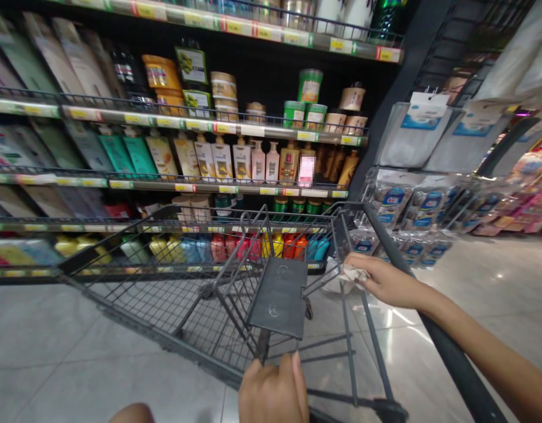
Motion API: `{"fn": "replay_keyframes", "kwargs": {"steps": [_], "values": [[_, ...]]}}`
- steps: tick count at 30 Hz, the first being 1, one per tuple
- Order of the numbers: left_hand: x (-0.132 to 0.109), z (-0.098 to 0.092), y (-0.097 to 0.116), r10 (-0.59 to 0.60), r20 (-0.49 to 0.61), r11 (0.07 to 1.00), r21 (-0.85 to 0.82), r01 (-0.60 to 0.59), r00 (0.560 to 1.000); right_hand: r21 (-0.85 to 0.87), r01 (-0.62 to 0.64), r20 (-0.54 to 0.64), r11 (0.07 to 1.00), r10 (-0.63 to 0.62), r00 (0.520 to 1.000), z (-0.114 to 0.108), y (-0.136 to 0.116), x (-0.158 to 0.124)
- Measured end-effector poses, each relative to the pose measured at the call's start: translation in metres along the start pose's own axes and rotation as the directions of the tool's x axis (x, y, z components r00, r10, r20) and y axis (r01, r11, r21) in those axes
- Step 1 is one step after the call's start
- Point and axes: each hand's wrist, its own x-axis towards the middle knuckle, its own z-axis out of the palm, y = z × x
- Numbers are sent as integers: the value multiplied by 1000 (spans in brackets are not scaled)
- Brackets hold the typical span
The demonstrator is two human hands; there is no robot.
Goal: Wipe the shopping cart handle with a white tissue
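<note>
A dark wire shopping cart [174, 294] stands in front of me, its basket holding nothing. Its grey child-seat flap [279, 296] hangs in the middle. My left hand [273, 390] is at the bottom centre, fingers curled round the cart's near wire frame just below the flap. My right hand [383, 281] reaches in from the right and lies against the cart's black handle bar [451, 358]. Its fingers are closed on a crumpled white tissue [352, 274].
Store shelves [253, 130] with bottles, jars and yellow price tags run along the far side of the cart. A rack of hanging packets [411, 205] stands at the right. Shiny grey floor tiles [54, 352] spread left and right.
</note>
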Motion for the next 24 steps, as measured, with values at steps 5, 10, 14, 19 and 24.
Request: {"fn": "replay_keyframes", "kwargs": {"steps": [5, 10, 14, 19, 24], "values": [[12, 6, 7, -108, -49, 994, 11, 109, 993, -38, 37, -12, 999, -37, 999, -2, 6, 20], [25, 6, 11, -102, 7, 994, 44, 101, 995, -71, 83, 44, 994, -80, 996, 3, -16, 8], [32, 12, 14, -127, 9, 990, 68, 126, 992, 18, 37, 100, 999, -39, 994, 6, -45, -24], [36, 20, 15, -95, 51, 995, 5, 95, 994, 53, 23, -10, 998, -22, 1000, 2, -69, -52], [31, 13, -4, 33, 116, 975, -221, -6, 993, -176, 66, -369, 982, -128, 920, 23, -69, -77]]}}
